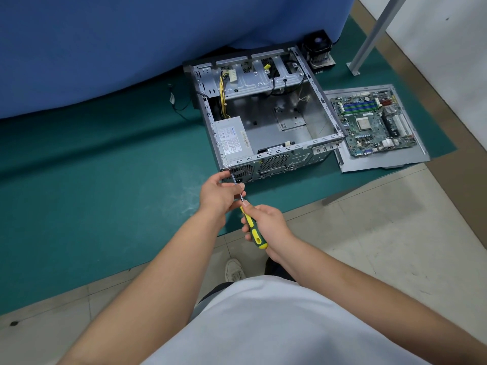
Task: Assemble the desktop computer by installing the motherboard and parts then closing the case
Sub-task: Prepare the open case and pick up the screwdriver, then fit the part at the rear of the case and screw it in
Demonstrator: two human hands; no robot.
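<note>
Screwdriver (251, 226) in right hand (266, 222) — left hand (218, 192) pinching shaft — at case (263, 114) corner

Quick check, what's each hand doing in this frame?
Left hand: pinching the screwdriver shaft near the case.
Right hand: gripping the screwdriver handle.

Green mat (92, 180): lying on the floor, its near edge running diagonally across the tiles.
Blue cloth (118, 48): hanging down along the mat's far edge.
Floor tiles (382, 246): showing pale beyond the mat's near edge.
Metal post (374, 35): standing at the mat's far right corner.
White shoe (234, 270): resting on the tiles.
White shirt (290, 325): filling the bottom.
</note>
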